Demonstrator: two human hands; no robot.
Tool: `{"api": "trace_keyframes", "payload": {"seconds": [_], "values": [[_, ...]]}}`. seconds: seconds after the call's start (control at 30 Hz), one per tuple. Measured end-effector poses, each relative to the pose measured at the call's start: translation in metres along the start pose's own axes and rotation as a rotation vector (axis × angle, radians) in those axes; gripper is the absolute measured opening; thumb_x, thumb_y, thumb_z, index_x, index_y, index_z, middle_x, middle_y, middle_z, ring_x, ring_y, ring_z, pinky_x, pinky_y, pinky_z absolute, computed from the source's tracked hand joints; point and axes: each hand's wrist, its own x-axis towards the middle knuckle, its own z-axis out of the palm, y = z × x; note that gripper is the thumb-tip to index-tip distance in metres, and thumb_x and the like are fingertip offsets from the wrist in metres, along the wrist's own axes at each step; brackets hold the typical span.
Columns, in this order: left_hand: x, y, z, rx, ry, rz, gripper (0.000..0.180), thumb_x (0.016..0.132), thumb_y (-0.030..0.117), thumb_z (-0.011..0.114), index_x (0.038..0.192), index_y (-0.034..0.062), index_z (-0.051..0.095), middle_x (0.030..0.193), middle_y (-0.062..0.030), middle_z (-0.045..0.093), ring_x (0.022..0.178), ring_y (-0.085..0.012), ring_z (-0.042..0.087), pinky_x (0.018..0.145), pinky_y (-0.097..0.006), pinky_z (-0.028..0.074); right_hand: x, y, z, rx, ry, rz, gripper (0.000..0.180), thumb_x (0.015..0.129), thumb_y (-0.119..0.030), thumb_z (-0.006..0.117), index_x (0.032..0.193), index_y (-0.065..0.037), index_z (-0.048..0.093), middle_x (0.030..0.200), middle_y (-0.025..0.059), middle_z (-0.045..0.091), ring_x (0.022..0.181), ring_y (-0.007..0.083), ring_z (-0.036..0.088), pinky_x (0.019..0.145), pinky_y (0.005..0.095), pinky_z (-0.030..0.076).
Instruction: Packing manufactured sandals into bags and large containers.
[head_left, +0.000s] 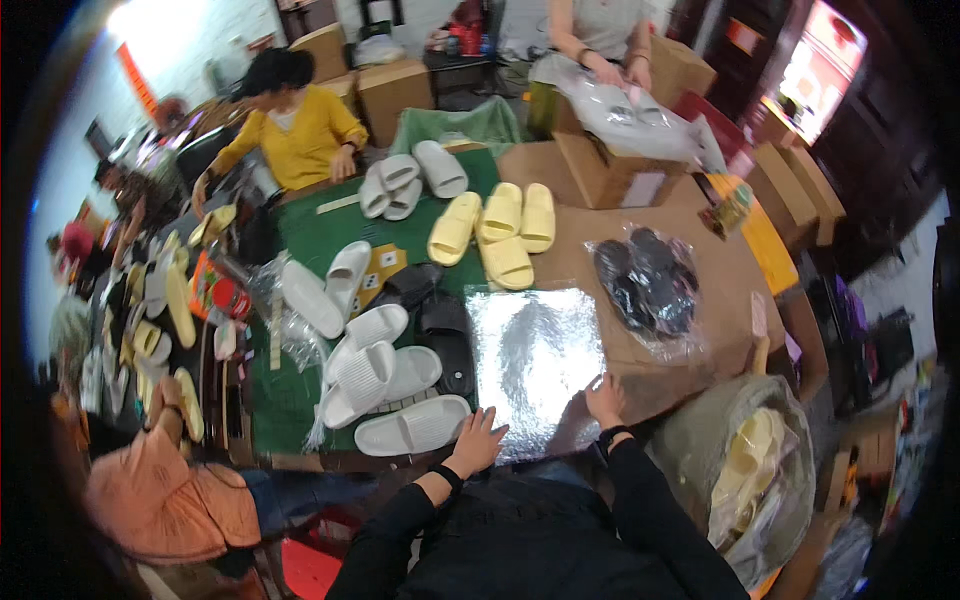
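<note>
A shiny, flat plastic bag [533, 350] lies at the table's near edge and reflects bright light. My left hand [475, 443] rests at its lower left edge with the fingers spread, close to a white slide sandal [413, 425]. On the bag's right edge lies my right hand [604, 402], its fingers stretched out over the film. Left of the bag are black slides [446, 345] and a loose group of white ribbed slides [362, 380]. Several pale yellow slides [503, 262] sit just beyond the bag. Dark slides [650, 285] in clear plastic lie to its right.
A sack [680, 440] with yellow slides stands at the near right. Grey slides [440, 168] lie on the green mat's far part. A person in yellow [300, 140] sits far left; another handles a plastic-lined carton [600, 165]. A person in orange [165, 500] is at the near left.
</note>
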Motion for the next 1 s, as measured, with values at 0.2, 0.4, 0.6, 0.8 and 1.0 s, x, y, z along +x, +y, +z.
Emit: {"api": "trace_keyframes", "payload": {"seconds": [0.2,0.4,0.6,0.8,1.0], "values": [[-0.026,0.001,0.007,-0.284,0.123,-0.134,0.038,0.078,0.013,0.052,0.114,0.0040,0.053,0.129,-0.0277,0.035,0.118,-0.0389,0.037,0.099,-0.044,0.030,0.008,-0.023,0.010,-0.049,-0.229,-0.005,0.073,0.070,-0.038,0.061,0.129,-0.006,0.033,0.125,0.0279,0.039,0.111,0.0437,0.042,0.091,0.0497,0.037],[-0.045,0.021,0.048,-0.261,0.212,-0.277,0.042,0.078,0.009,0.049,0.120,0.0037,0.049,0.134,-0.0248,0.032,0.127,-0.0360,0.028,0.105,-0.042,0.024,0.000,-0.048,-0.005,-0.005,-0.191,-0.048,0.070,0.076,-0.031,0.059,0.132,-0.001,0.030,0.128,0.0271,0.038,0.117,0.0411,0.039,0.095,0.0484,0.034],[-0.058,0.054,-0.001,-0.336,0.294,-0.493,0.035,0.084,0.012,0.045,0.117,0.0022,0.050,0.131,-0.0234,0.034,0.122,-0.0368,0.033,0.101,-0.043,0.029,0.011,-0.049,0.015,-0.086,0.034,-0.602,0.049,0.077,-0.021,0.059,0.121,-0.005,0.043,0.130,0.0204,0.037,0.119,0.0337,0.038,0.096,0.0458,0.031],[-0.056,0.067,-0.094,-0.722,0.737,-0.440,0.030,0.092,0.026,0.043,0.104,0.0007,0.056,0.101,-0.0158,0.055,0.098,-0.0278,0.051,0.082,-0.036,0.042,-0.025,-0.093,-0.003,-0.002,-0.238,-0.743,0.031,0.074,-0.012,0.061,0.103,-0.003,0.056,0.121,0.0192,0.048,0.113,0.0337,0.044,0.092,0.0434,0.035],[-0.111,0.135,-0.254,-1.238,0.943,0.260,0.040,0.096,0.032,0.034,0.104,-0.0012,0.053,0.097,-0.0056,0.054,0.090,-0.0136,0.050,0.082,-0.029,0.040,-0.018,-0.090,0.041,-0.128,-0.209,-1.101,0.026,0.081,-0.021,0.053,0.094,0.001,0.058,0.092,0.0177,0.058,0.088,0.0339,0.053,0.077,0.0409,0.045]]}}
